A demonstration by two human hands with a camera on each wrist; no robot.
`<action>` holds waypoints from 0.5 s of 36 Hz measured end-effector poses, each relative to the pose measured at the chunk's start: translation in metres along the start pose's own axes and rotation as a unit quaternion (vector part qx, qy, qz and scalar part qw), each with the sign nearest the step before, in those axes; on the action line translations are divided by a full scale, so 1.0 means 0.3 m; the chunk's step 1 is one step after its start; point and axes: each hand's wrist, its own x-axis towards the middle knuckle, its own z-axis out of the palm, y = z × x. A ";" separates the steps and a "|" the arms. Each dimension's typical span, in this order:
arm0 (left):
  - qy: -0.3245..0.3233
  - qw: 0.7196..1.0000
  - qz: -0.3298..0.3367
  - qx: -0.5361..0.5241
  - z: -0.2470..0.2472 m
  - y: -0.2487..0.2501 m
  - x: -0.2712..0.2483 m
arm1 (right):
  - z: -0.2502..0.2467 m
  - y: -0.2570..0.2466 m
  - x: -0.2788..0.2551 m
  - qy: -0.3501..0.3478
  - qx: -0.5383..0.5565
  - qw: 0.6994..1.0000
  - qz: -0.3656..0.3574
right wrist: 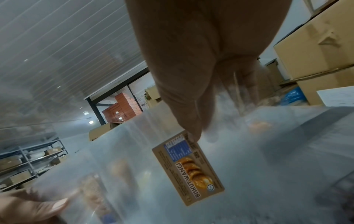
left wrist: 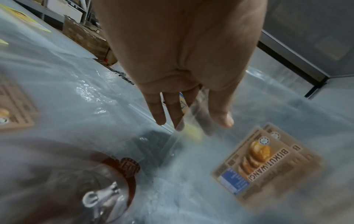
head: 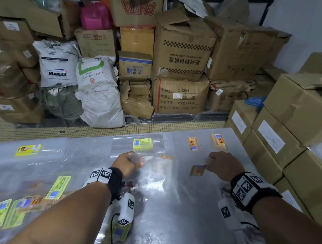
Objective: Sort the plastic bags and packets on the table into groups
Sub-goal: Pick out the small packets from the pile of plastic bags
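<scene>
My left hand (head: 128, 163) is curled over the middle of the steel table (head: 173, 217) and grips a clear plastic bag (head: 156, 166) with a small orange label at its far edge. In the left wrist view the fingers and thumb (left wrist: 193, 121) pinch blurred clear film. My right hand (head: 217, 163) pinches the corner of a clear bag with a tan "Biskut Wangi" label (head: 197, 170); the right wrist view shows thumb and finger (right wrist: 193, 133) on that label (right wrist: 189, 168). Two orange-label packets (head: 193, 143) (head: 218, 140) lie far right and a yellow-green one (head: 142, 144) far centre.
Several green- and orange-label bags (head: 58, 187) lie at the near left, and one yellow packet (head: 28, 149) at the far left. Stacked cardboard boxes (head: 292, 130) stand against the table's right edge. Sacks and cartons (head: 180, 62) line the floor beyond.
</scene>
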 end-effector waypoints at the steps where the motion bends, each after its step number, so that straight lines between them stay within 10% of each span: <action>1: -0.001 1.000 -0.002 -0.004 -0.005 -0.002 0.003 | -0.001 0.002 -0.001 0.001 0.005 1.000 -0.001; 18: -0.038 0.999 0.011 0.002 -0.026 -0.011 0.047 | -0.019 0.032 0.001 -0.022 0.106 0.993 -0.054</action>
